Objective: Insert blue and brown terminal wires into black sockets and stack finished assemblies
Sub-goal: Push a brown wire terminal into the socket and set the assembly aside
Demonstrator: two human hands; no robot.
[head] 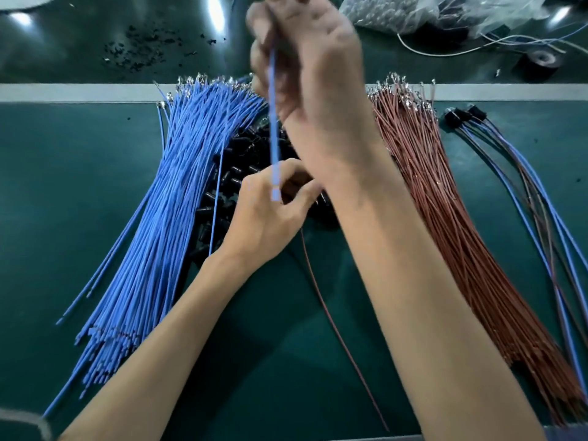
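Nearest me, 2 bare forearms reach out over the green table point(270, 361). A single brown wire point(346, 351) trails back toward the near edge from under the left hand point(270, 218). That hand sits low over the heap of sockets point(222, 198), fingers curled round 1 socket point(294, 187) that they mostly hide. The right hand point(305, 58) is raised well above it and blurred. Its fingers are closed on a blue wire point(273, 122), whose lower end hangs down to the left hand's fingertips.

Left of the heap lies the blue bundle point(159, 218) and right of it the brown bundle point(445, 233), just beside the right forearm. Further right, a few finished assemblies point(461, 114) lie apart. At the far side are a plastic bag point(429, 14), a tape roll point(537, 63) and black crumbs point(143, 46).

To my eye the brown is already seated and the blue is next. I cannot tell which end of the blue wire carries the terminal. The main risk is haste: a fast, skewed push could bend the terminal or leave it unlatched. Tugging on the socket could also pull the brown wire back out. The right forearm might drag strands from the brown bundle.
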